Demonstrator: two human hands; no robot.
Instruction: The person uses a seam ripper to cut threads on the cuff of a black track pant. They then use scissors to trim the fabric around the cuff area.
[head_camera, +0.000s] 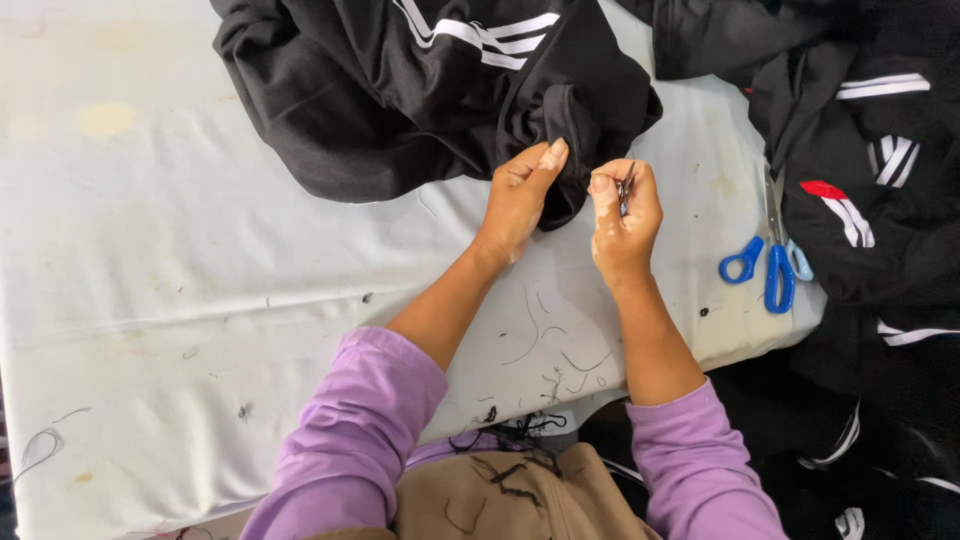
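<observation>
A black garment with white stripes (420, 90) lies bunched on a white cloth-covered table (150, 250). My left hand (520, 195) pinches a fold of its lower edge, thumb up against the fabric. Just to the right, my right hand (622, 215) is closed around a small dark metal thread clipper (623, 192), held upright beside the same fold. Both arms wear purple sleeves.
Blue-handled scissors (770, 255) lie on the table at the right. A pile of black garments with white stripes and a red patch (870, 200) covers the right side. Loose black thread bits (550, 360) are scattered near the front edge and on my lap.
</observation>
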